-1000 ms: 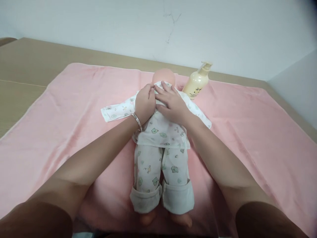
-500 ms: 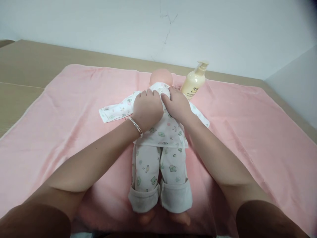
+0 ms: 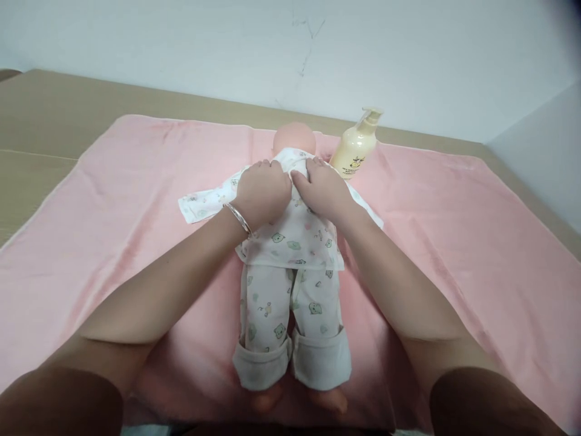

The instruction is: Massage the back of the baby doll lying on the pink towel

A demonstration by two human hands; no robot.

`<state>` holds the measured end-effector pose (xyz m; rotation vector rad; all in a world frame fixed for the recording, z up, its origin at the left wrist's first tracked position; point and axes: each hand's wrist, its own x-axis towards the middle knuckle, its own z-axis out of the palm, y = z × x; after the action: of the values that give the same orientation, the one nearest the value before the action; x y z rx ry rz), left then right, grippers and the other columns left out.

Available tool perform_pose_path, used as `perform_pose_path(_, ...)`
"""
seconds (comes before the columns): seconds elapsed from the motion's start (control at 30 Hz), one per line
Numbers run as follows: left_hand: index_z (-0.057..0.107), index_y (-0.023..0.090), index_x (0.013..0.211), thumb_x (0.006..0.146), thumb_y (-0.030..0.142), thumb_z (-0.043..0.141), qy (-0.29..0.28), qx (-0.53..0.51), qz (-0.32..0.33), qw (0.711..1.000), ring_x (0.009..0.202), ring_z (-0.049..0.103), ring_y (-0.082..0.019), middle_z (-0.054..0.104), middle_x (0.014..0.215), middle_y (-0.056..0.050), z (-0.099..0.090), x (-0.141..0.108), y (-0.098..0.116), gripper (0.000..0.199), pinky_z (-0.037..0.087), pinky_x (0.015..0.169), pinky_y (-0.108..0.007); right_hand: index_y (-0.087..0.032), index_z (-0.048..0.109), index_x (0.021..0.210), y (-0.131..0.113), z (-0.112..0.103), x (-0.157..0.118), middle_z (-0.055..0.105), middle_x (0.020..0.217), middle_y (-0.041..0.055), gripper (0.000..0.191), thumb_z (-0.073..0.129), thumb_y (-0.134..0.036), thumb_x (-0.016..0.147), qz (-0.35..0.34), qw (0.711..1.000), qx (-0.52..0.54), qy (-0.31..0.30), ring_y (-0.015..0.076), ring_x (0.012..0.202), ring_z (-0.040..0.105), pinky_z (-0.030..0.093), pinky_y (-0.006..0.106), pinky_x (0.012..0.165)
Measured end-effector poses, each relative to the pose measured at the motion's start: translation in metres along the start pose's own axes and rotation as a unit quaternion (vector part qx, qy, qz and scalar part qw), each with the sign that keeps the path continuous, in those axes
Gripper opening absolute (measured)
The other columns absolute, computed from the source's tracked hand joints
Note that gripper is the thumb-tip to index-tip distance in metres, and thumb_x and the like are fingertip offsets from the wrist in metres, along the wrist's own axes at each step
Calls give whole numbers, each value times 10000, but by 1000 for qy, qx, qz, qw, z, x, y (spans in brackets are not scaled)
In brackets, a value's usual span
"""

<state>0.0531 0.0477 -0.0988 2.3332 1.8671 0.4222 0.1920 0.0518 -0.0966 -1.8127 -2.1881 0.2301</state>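
Note:
A bald-headed doll [image 3: 294, 138] lies on a pink blanket [image 3: 136, 284], its head away from me and no face showing. It wears a white printed shirt [image 3: 290, 245] and matching trousers [image 3: 267, 303] with turned-up cuffs. My left hand [image 3: 264, 192], a silver bangle at its wrist, is on the upper left of the shirt. Its fingers are curled into the cloth, fingertips and thumb hidden. On the upper right, my right hand [image 3: 327, 189] rests over the doll's shoulder, fingers laid forward and thumb apart, pointing towards the middle.
Just beyond my right hand stands a pale yellow pump bottle [image 3: 356, 145] with a cow picture. The blanket covers much of a wooden table [image 3: 40, 121]. A white wall [image 3: 181, 48] with cracks or marks rises behind the table.
My left hand has shifted slightly left and away from my right hand, and the shirt's left side has moved with it. My right hand has hardly moved.

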Motion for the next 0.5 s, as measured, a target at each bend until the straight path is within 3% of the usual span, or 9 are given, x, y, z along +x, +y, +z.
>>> perform_pose_path(0.13,647,92,1020,957,161,353,-13,51,16,999,1133,660,-316,680,1068,-188,-6,-9,11,309,526,980,-431,-20,595,1268,2,0,3,581,1377,246,434,359,-333,1081,5,1000,-5,4,382,1358,501,423,534,1156)
perform_pose_path(0.27,658,120,903,974,255,357,-13,-8,0,1000,1032,676,-288,695,983,-155,-2,6,-1,337,538,933,-422,-23,627,1168,-11,-3,-14,664,1166,225,405,326,-281,1084,-16,998,-62,4,370,1165,619,504,482,1029)
perform_pose_path(0.4,667,109,1049,1001,392,290,-18,-83,-24,996,1036,671,-286,712,1109,-173,5,21,-12,473,540,955,-435,-62,635,1082,-19,-12,-25,672,1056,196,325,362,-238,1057,-25,996,-84,-9,337,1047,644,517,417,915)
perform_pose_path(0.5,651,75,1134,1011,385,270,-12,-66,-28,997,1127,651,-299,697,1184,-193,4,16,-8,506,520,1027,-445,-104,628,1040,-12,-15,-17,677,1055,172,338,337,-272,1073,-10,998,-44,-41,315,996,646,506,398,854)
